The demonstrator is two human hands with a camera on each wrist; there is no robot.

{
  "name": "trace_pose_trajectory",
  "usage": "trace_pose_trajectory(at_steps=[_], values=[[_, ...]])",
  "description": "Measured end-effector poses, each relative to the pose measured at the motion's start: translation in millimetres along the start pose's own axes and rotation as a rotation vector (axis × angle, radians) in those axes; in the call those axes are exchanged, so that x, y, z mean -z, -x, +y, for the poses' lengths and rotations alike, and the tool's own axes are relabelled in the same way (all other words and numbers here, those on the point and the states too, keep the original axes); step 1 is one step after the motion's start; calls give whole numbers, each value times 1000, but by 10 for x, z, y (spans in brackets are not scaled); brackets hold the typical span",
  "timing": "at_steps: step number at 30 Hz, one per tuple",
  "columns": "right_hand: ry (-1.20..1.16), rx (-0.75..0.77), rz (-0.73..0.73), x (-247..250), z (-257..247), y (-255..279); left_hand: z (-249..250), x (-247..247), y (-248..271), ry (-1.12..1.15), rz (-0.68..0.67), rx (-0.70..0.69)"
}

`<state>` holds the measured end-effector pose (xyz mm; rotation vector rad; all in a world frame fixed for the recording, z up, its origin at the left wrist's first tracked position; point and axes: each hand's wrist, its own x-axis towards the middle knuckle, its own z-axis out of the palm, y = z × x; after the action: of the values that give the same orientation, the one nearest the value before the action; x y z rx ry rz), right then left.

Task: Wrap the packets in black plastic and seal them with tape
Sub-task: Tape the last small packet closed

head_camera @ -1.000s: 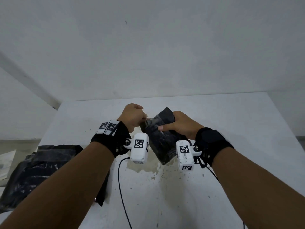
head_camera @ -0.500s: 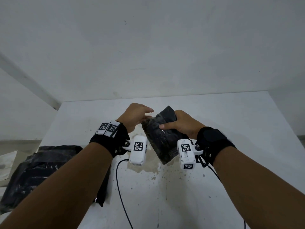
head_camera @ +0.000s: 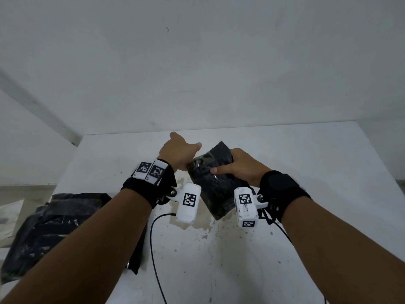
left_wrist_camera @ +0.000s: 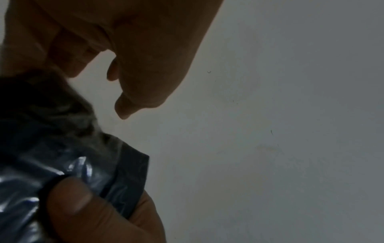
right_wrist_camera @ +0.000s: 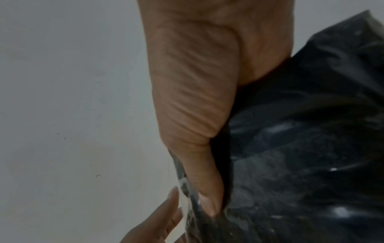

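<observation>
— What are you wearing on your arms?
— Your forearms are bare. Each wrist has a black strap [head_camera: 151, 189] with a white camera block [head_camera: 189, 202] bolted on, printed with black square codes.
— Anything else?
— Two more white code tags [head_camera: 151, 171] sit at 11 o'clock on your left strap, and a thin black cable [head_camera: 153, 242] trails toward 6 o'clock.

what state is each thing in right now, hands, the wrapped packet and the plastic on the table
right hand: grips the wrapped packet, thumb across its front
wrapped packet: covered in black plastic, held tilted above the table
left hand: open beside the packet's upper end, holds nothing
black plastic pile: crumpled, lying at the table's left edge
table: white, stained and speckled below the hands
</observation>
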<state>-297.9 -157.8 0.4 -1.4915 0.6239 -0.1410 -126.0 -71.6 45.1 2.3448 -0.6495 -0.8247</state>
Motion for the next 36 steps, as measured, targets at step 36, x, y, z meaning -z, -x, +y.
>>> trace_pose_trajectory(at_steps=[36], values=[[-160, 171, 322, 18, -232, -83, -102, -11, 150, 87, 118, -700]])
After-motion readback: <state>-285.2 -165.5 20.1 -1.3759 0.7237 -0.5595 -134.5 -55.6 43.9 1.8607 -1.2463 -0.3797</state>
